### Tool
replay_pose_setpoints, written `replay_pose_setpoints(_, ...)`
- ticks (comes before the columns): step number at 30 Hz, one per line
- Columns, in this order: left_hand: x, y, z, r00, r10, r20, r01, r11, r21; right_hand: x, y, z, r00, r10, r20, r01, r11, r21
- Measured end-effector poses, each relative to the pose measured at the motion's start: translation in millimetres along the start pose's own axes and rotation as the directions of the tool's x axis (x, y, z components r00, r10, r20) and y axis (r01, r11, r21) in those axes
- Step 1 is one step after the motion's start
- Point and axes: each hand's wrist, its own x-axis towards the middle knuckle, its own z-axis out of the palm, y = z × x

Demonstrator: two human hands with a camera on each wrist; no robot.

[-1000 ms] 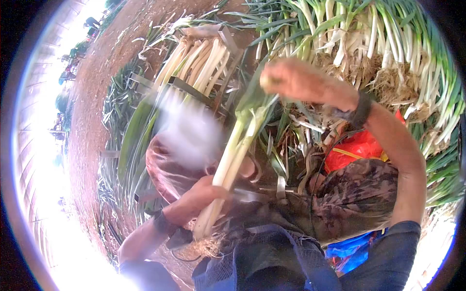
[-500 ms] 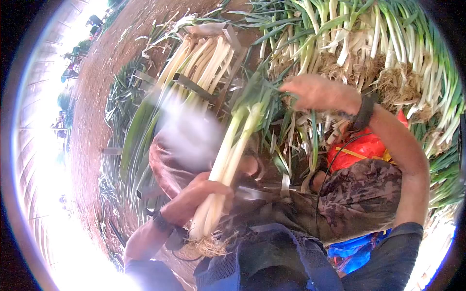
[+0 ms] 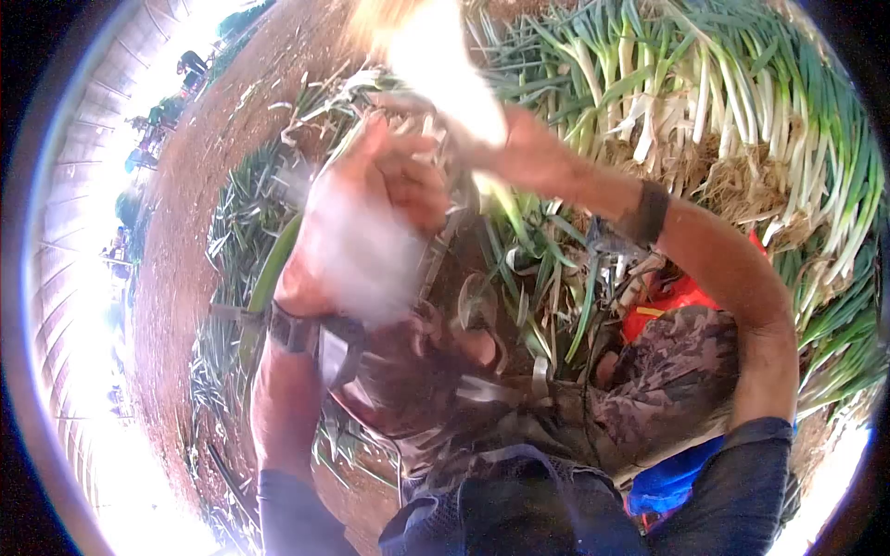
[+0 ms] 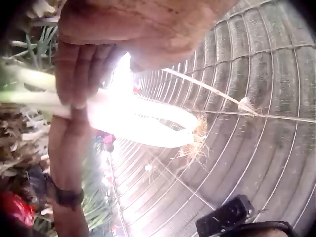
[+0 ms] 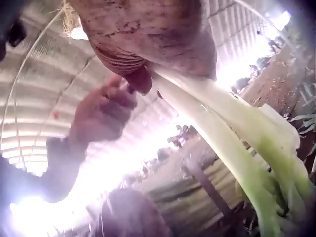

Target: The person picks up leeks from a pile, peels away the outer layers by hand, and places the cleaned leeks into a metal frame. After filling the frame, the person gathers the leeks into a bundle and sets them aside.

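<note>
My right hand (image 3: 524, 153) grips a pair of long green onions (image 5: 207, 113), raised ahead of my knees. Their roots point away and their green ends slope down to the right. In the head view the white part is washed out by glare; in the left wrist view the white stalks (image 4: 143, 131) end in stringy roots (image 4: 195, 138). My left hand (image 3: 389, 190) hangs beside them, fingers loosely bent and thumb apart, with nothing visible in it. Behind it, the metal-framed rack of trimmed stalks is mostly hidden.
A big pile of green onions (image 3: 732, 102) with tangled roots lies along the right. More greens (image 3: 246, 195) lie at left on brown soil. Loose leaves (image 3: 565, 269) litter the ground before my knees. A red bag (image 3: 663, 306) and a blue bag (image 3: 672, 477) sit by my right leg.
The green onions have swung up and forward from my lap, roots now pointing away. My right hand has taken hold of them; my left hand has let go and moved forward.
</note>
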Motion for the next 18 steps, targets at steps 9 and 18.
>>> replay_pose_setpoints(9, 28.6, -25.6, 40.2, 0.945, 0.255, -0.206, -0.125, 0.86, 0.495, 9.9, -59.9, -91.3, 0.961, -0.264, 0.081, 0.187, 0.839, 0.51)
replay_pose_setpoints(18, 23.0, -69.9, 50.7, 0.892, 0.43, -0.14, -0.11, 0.505, 0.856, -3.4, -71.8, -98.2, 0.983, -0.181, -0.039, 0.175, 0.841, 0.511)
